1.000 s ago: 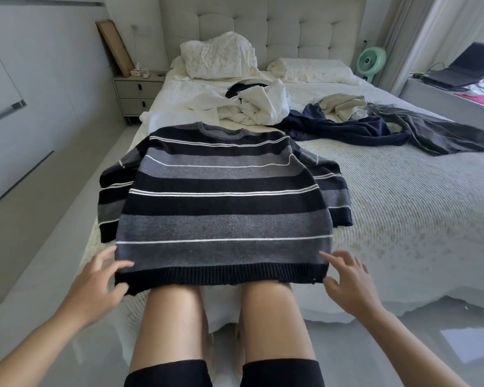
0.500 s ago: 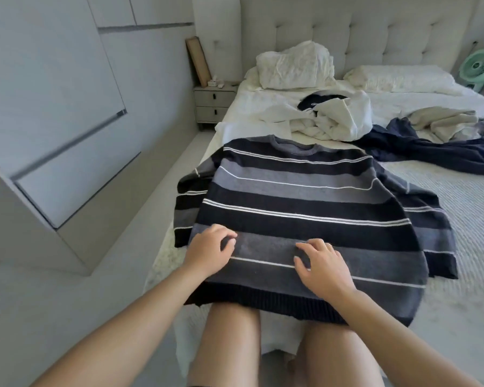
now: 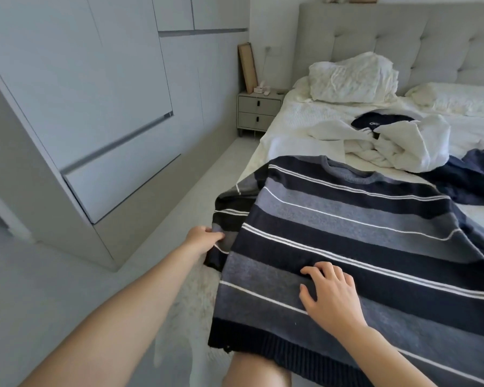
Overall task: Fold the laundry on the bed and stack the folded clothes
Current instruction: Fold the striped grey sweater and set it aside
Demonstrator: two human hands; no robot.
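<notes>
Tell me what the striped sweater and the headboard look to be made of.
Striped sweater: a knit, probably wool or cotton blend, matte; ribbed hem and fine knit texture show. Headboard: padded upholstery in pale grey fabric or faux leather, judging by the button-tufted dimples; which one is unclear.

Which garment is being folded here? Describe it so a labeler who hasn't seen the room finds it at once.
Start at the bed with the tufted headboard. At its near edge lies the striped sweater, spread flat, the left hand gripping its sleeve and the right hand resting on its body. Unlike the plain white heap and the plain navy garment behind it, it has navy and grey bands with thin white lines.
</notes>
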